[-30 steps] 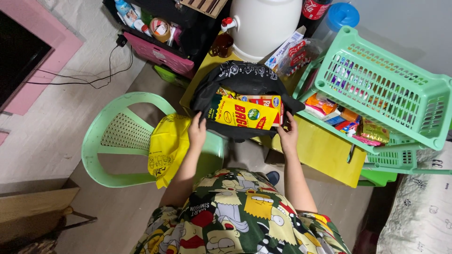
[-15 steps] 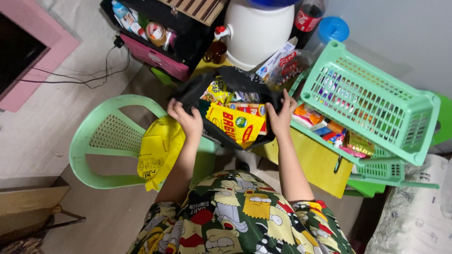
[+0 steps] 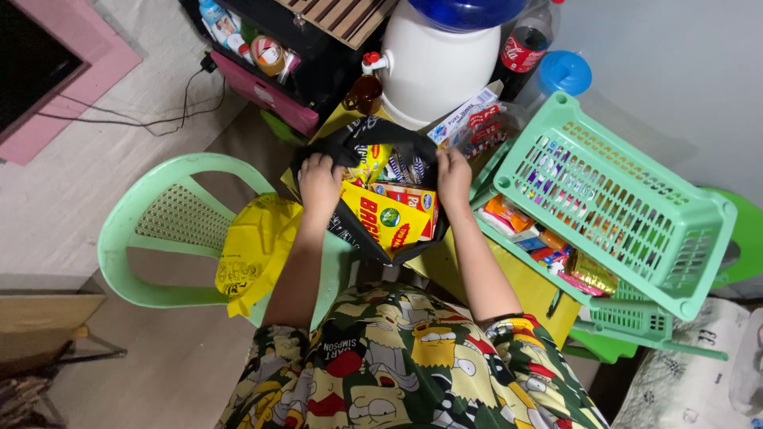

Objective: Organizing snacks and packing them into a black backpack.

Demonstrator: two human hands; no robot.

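Observation:
A black plastic bag [image 3: 359, 233] stands open on a yellow surface in front of me. My left hand [image 3: 319, 184] grips its left rim and my right hand [image 3: 454, 176] grips its right rim, holding the mouth apart. Inside lie a large yellow snack packet [image 3: 387, 218], a small box with a blue mark [image 3: 407, 195] and several smaller wrapped sweets [image 3: 383, 165]. The bottom of the bag is hidden by its contents.
A light green plastic chair [image 3: 151, 238] with a yellow bag [image 3: 250, 254] draped on it stands at the left. Green baskets [image 3: 620, 199] holding snack packets sit at the right. Behind the bag are a white water dispenser [image 3: 441, 67], a soda bottle [image 3: 524, 48] and a dark shelf [image 3: 278, 56].
The bag and both hands now sit higher and larger in view than a second ago. My hands have spread to the bag's two sides, opening its mouth wider.

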